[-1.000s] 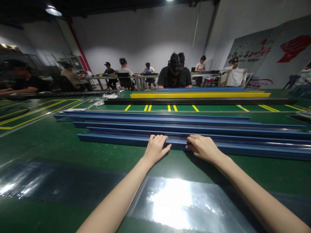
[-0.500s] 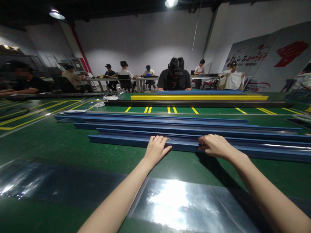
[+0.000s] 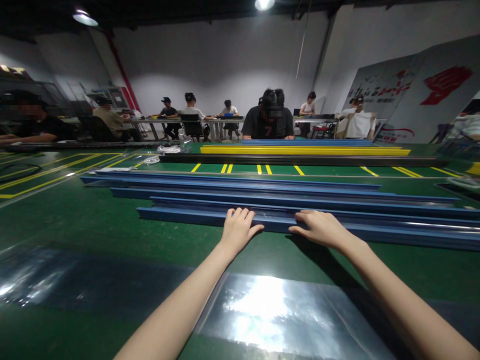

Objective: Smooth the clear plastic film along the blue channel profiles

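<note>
A long blue channel-shaped rail (image 3: 180, 215) lies across the green table in front of me, the nearest of several. My left hand (image 3: 238, 230) grips its near wall, fingers hooked over the top into the groove and thumb along the front face. A short way to the right, my right hand (image 3: 318, 227) straddles the same wall, fingertips inside the groove and thumb on the near side. Some clear film shows in the groove between the hands. Behind it are more blue rails (image 3: 210, 195), parallel and close together. The fingertips of both hands are partly hidden by the rail.
Shiny clear plastic sheets (image 3: 270, 310) lie flat on the near part of the green table (image 3: 112, 240). Farther back are a black rail (image 3: 300, 160), a yellow rail (image 3: 303, 150) and crumpled plastic (image 3: 168, 149). A co-worker (image 3: 268, 120) sits opposite; others are behind.
My right hand has slid left along the rail, closer to my left hand, and its thumb has come away from the curled fingers. My left hand keeps nearly the same place.
</note>
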Demonstrator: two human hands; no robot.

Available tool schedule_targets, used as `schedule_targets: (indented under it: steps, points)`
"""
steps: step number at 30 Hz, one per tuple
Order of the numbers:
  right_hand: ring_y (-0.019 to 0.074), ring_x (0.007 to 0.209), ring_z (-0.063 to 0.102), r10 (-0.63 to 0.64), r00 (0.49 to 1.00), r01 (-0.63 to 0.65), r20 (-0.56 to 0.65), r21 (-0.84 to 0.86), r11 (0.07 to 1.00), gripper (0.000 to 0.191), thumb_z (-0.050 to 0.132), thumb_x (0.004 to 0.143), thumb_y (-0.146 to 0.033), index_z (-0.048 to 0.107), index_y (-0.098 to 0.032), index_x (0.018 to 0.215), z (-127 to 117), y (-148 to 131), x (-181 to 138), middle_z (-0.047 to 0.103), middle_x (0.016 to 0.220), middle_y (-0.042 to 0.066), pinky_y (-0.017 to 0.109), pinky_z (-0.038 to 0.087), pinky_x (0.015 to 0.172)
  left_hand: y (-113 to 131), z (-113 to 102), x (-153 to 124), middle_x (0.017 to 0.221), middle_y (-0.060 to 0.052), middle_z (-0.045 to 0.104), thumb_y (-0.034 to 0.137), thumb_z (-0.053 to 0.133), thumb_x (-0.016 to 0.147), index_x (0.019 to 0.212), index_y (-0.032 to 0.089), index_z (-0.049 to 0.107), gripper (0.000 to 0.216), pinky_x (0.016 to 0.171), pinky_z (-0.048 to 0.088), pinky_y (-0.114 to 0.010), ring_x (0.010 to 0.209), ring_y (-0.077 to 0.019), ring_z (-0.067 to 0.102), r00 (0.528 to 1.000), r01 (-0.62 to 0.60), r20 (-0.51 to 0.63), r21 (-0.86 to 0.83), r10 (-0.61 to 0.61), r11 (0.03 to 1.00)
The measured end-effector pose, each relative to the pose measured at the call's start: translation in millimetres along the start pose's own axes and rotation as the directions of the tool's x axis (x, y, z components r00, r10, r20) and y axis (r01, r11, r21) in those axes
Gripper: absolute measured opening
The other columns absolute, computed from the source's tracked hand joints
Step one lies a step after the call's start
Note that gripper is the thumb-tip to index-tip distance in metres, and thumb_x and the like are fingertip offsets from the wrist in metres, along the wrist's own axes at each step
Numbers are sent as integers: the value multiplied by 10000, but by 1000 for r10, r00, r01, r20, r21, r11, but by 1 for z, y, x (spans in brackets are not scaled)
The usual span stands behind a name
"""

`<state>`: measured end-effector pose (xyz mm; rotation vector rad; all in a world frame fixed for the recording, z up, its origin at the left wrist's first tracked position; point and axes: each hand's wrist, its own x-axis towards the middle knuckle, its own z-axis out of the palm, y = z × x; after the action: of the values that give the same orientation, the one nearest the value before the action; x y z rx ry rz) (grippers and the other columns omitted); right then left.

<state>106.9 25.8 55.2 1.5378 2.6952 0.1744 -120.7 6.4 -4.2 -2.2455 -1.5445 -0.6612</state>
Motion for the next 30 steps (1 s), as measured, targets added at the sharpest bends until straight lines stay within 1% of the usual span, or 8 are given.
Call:
schedule_targets:
  steps: [3, 7, 12, 15, 18, 22, 27, 30]
  points:
    - [181, 814, 587, -36, 994, 36, -102, 5, 999, 250, 413, 846, -412, 543, -199, 866, 6, -13, 3, 624, 919, 63, 241, 313, 536, 0, 0, 0, 886, -50, 622, 503, 484, 800, 891, 174, 566, 351, 767, 310, -349, 850, -206, 506, 1000, -1, -3, -5, 1, 1000]
    - [169, 799, 584, -43, 990, 40, -133, -25, 999, 169, 428, 852, -322, 523, -187, 815, 9, -18, 4, 619, 859, 53, 238, 266, 516, -1, 0, -1, 891, -50, 625, 487, 495, 802, 901, 176, 563, 333, 768, 309, -349, 853, -205, 508, 1000, -6, -3, -29, 6, 1000]
    - [173, 763, 585, -65, 992, 62, -109, -33, 998, 169, 422, 843, -309, 524, -184, 793, 6, -16, 7, 626, 836, 55, 253, 240, 508, -3, -1, -1, 903, -37, 627, 441, 524, 803, 904, 182, 552, 279, 784, 301, -340, 866, -188, 516, 1000, -3, -1, -111, 3, 994]
    - [172, 735, 589, -58, 995, 55, -82, -36, 998, 171, 428, 828, -318, 533, -188, 791, 3, -13, 8, 636, 839, 50, 259, 225, 499, -2, -3, -1, 946, -26, 621, 374, 515, 825, 953, 189, 534, 226, 791, 299, -324, 891, -170, 520, 1000, -4, 3, -181, 5, 983]
    - [175, 711, 593, -44, 997, 40, -57, -59, 997, 182, 430, 816, -333, 540, -194, 779, 1, -7, 8, 642, 836, 45, 258, 204, 489, 0, -5, -1, 977, -24, 612, 327, 511, 831, 1003, 189, 519, 221, 798, 301, -308, 915, -160, 518, 999, -34, 20, -216, 39, 976]
    - [180, 701, 598, -28, 1000, 27, -1, -79, 997, 171, 441, 797, -327, 551, -200, 767, -2, 4, 5, 652, 843, 45, 251, 214, 492, 0, -5, 0, 984, -36, 609, 329, 499, 836, 1045, 193, 511, 250, 799, 305, -310, 933, -171, 515, 997, -64, 20, -178, 69, 982]
    - [190, 731, 602, 29, 999, -27, 42, -49, 998, 180, 457, 785, -353, 553, -207, 742, -5, 10, 2, 657, 840, 45, 246, 239, 496, 0, -2, 0, 1004, -63, 607, 427, 522, 808, 1051, 181, 524, 346, 792, 307, -345, 924, -205, 511, 1000, -19, -1, -64, 18, 998]
    - [189, 735, 599, 25, 999, -24, 45, -30, 999, 182, 445, 792, -353, 555, -214, 751, -5, 10, 1, 654, 851, 41, 243, 256, 496, -1, -1, 1, 987, -62, 607, 456, 517, 802, 1011, 175, 545, 352, 780, 313, -348, 907, -207, 509, 1000, -11, -1, -28, 11, 1000]
